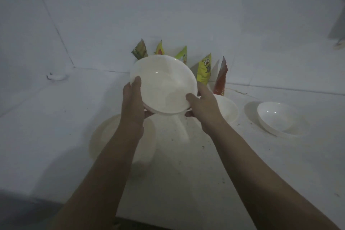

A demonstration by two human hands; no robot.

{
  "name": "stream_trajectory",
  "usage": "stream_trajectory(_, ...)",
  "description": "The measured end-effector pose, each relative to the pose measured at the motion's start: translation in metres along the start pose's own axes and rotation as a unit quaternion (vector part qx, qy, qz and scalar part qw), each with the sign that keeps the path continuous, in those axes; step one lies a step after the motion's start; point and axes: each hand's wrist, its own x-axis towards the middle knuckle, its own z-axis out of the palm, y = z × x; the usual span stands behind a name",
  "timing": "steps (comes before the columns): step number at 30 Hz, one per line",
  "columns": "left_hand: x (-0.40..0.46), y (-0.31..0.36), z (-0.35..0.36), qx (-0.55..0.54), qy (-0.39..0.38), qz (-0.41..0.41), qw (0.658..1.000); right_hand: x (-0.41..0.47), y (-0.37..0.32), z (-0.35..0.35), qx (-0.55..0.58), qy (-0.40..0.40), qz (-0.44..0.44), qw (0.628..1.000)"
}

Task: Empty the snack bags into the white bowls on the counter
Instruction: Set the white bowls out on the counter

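No snack bag (204,70) is opened and every visible bowl is empty; the left hand (132,102) and right hand (202,107) grip a raised stack of white bowls (164,84).

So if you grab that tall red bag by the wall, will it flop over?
Probably. The red bag looks thin and crinkly and only stands by leaning on the wall, so it would likely bend and tip. It also seems light for its size, being a puffy snack pouch.

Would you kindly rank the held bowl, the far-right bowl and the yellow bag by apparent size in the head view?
1. Held bowl, though it is raised nearer the camera.
2. Far-right bowl.
3. Yellow bag, partly hidden.
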Motion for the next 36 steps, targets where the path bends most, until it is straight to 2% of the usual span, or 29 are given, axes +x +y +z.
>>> stream_trajectory(4,0.050,0.015,-0.047,0.005,0.004,-0.015,1.000,0.014,-0.009,0.036,0.076,0.061,-0.002,0.995)
stream_trajectory(8,0.110,0.008,-0.092,-0.006,0.077,-0.050,0.996,0.028,0.008,0.071,0.187,0.091,0.077,0.975)
stream_trajectory(12,0.157,-0.019,-0.129,-0.005,0.076,-0.097,0.992,0.039,0.037,0.100,0.238,0.128,0.156,0.950)
stream_trajectory(17,0.179,-0.058,-0.158,0.067,0.051,-0.148,0.985,0.043,0.062,0.119,0.181,0.163,0.239,0.940)
stream_trajectory(20,0.180,-0.065,-0.166,0.122,0.041,-0.139,0.982,0.042,0.065,0.122,0.083,0.164,0.239,0.953)
stream_trajectory(25,0.182,-0.071,-0.174,0.132,0.069,-0.125,0.981,0.049,0.083,0.117,-0.034,0.125,0.255,0.958)
stream_trajectory(28,0.185,-0.075,-0.180,0.161,0.075,-0.124,0.976,0.051,0.088,0.115,-0.029,0.105,0.261,0.959)
stream_trajectory(31,0.178,-0.073,-0.186,0.165,0.083,-0.131,0.974,0.046,0.091,0.111,0.003,0.115,0.303,0.946)
stream_trajectory(34,0.151,-0.066,-0.191,0.127,0.084,-0.115,0.982,0.029,0.089,0.104,0.030,0.099,0.310,0.945)
stream_trajectory(36,0.122,-0.062,-0.193,0.091,0.046,-0.100,0.990,-0.003,0.081,0.101,0.093,0.072,0.298,0.947)
